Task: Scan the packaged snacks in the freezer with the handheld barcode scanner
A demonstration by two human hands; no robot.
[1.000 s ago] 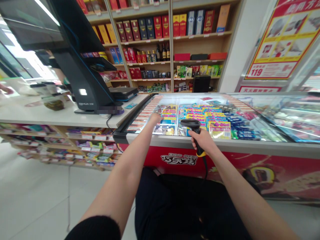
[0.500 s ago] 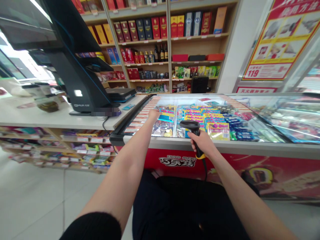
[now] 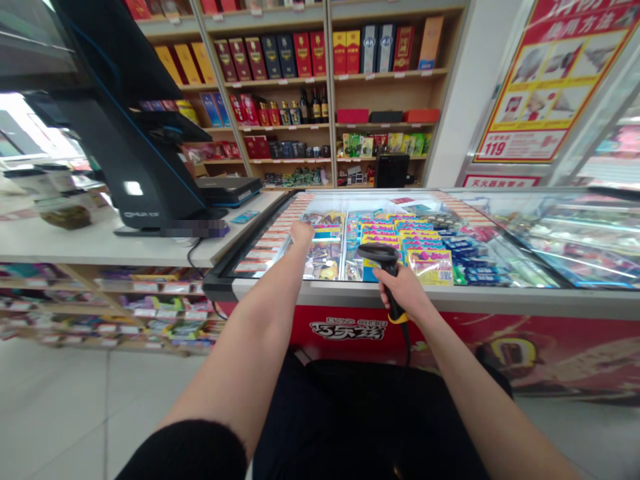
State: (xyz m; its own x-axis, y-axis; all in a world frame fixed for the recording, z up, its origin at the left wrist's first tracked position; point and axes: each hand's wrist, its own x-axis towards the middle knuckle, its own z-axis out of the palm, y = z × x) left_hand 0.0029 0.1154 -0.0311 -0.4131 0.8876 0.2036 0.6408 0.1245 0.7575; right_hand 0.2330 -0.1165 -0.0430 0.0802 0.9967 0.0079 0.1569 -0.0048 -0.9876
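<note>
My left hand [image 3: 302, 231] reaches out over the chest freezer [image 3: 320, 288], its fingers closed at the left edge of a blue-and-yellow packet [image 3: 327, 231]. Those fingertips are mostly hidden behind the hand. Wrapped around the handle of a black barcode scanner [image 3: 379, 253] is my right hand [image 3: 404, 292], near the freezer's front rim. The scanner's head points left, towards the packet, and its cable hangs down in front. Rows of similar bright packets [image 3: 429, 267] lie inside the freezer, just beyond the scanner.
A cash register [image 3: 145, 160] stands on the white counter [image 3: 150, 250] at the left, with shelves of small goods below. Behind the freezer, wooden shelves [image 3: 390, 93] carry boxes and bottles. More glass-topped freezer space [image 3: 590, 247] extends to the right.
The view has shifted slightly, so the surroundings sit a little further left. The packet at my left hand looks flatter. My right hand keeps its hold on the scanner.
</note>
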